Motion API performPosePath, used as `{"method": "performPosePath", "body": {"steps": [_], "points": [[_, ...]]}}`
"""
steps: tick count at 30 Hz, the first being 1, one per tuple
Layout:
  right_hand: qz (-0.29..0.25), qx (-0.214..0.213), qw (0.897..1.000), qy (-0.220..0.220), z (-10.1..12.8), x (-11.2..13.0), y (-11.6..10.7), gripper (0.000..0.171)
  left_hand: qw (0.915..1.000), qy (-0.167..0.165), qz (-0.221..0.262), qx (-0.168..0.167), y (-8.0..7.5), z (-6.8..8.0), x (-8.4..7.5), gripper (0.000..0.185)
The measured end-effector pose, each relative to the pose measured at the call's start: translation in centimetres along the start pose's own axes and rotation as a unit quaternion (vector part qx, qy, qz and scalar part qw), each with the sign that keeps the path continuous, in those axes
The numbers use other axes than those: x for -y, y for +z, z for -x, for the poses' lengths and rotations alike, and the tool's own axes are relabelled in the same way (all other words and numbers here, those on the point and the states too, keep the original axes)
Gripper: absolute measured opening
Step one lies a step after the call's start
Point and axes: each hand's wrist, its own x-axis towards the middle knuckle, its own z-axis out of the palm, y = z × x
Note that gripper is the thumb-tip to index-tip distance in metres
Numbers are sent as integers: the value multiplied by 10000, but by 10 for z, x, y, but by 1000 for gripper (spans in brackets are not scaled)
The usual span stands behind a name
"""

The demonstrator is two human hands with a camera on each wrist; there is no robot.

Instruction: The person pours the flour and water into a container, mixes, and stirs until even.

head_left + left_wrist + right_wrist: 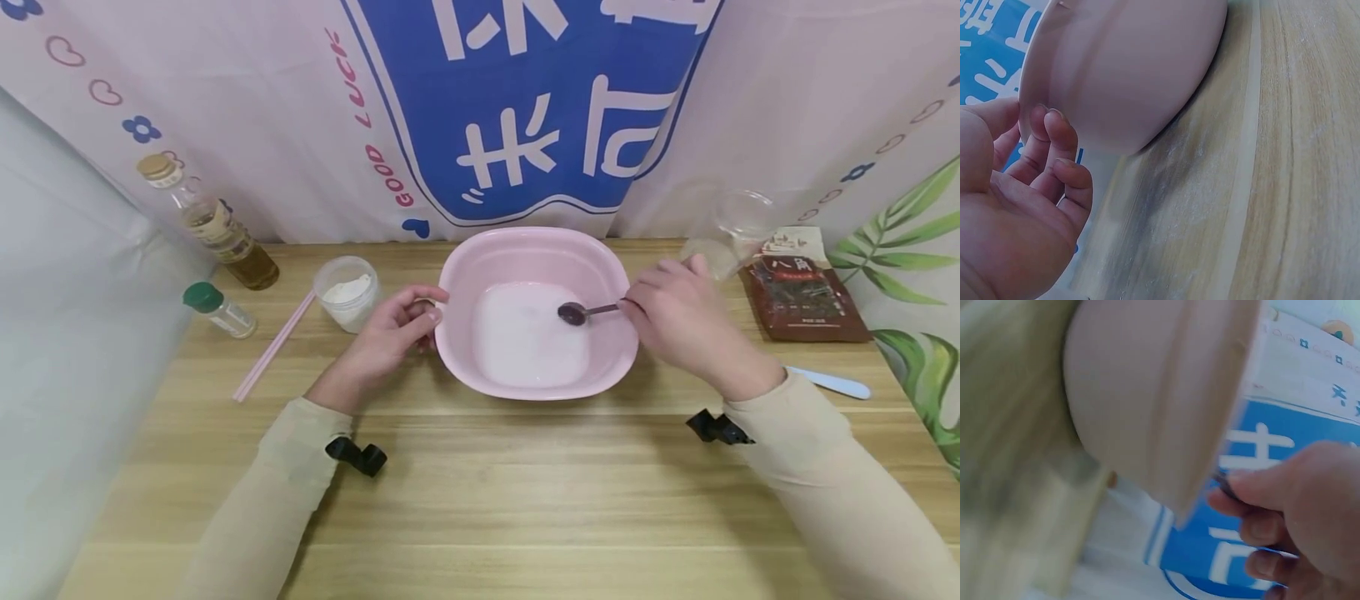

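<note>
A pink basin [536, 392] holds a white, milky-looking layer [525, 342] across its bottom. At its left edge, my left hand [393, 325] pinches the rim, the other fingers loosely bent outside the wall, as the left wrist view [1029, 194] also shows. My right hand [678, 312] pinches the handle of a small spoon [573, 313] between thumb and fingers at the right rim. The spoon's dark bowl hangs over the white contents; whether it carries anything is hard to tell. In the right wrist view the basin wall [1141, 394] hides the spoon's bowl.
Left of the basin stand a tub of white powder [348, 296], pink chopsticks [273, 346], a green-capped shaker [221, 310] and an oil bottle [228, 237]. To the right are a clear cup [731, 229], a brown packet [806, 292] and a light-blue handle [832, 383].
</note>
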Motion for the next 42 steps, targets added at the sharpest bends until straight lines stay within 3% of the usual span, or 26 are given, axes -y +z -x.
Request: {"method": "performPosePath", "body": {"steps": [5,9,13,19,25,28,34,37,42], "points": [[-55,521,9980,-367,7,-2,-19,7,10000,-18,-38,-15,-1,0,0,34],[-395,856,9941,-527,7,6,-17,7,10000,-38,-52,-26,-1,0,0,34],[-570,721,9952,-350,4,11,-5,7,10000,-43,-14,-27,1,0,0,34],[-209,279,9991,223,0,6,0,9,10000,5,65,-2,2,-1,3,34],[-416,-3,9988,257,1,1,-7,8,10000,34,65,-26,0,-1,3,34],[-563,130,9981,194,3,0,-9,9,10000,45,70,-30,0,-1,3,34],[-546,801,9951,193,6,1,-9,8,9999,72,64,-60,0,-1,3,34],[-481,726,9959,235,7,0,-8,8,9999,72,86,-60,1,-1,3,34],[-265,256,9993,117,7,-3,-11,9,9999,34,85,-73,1,-1,2,34]]}}
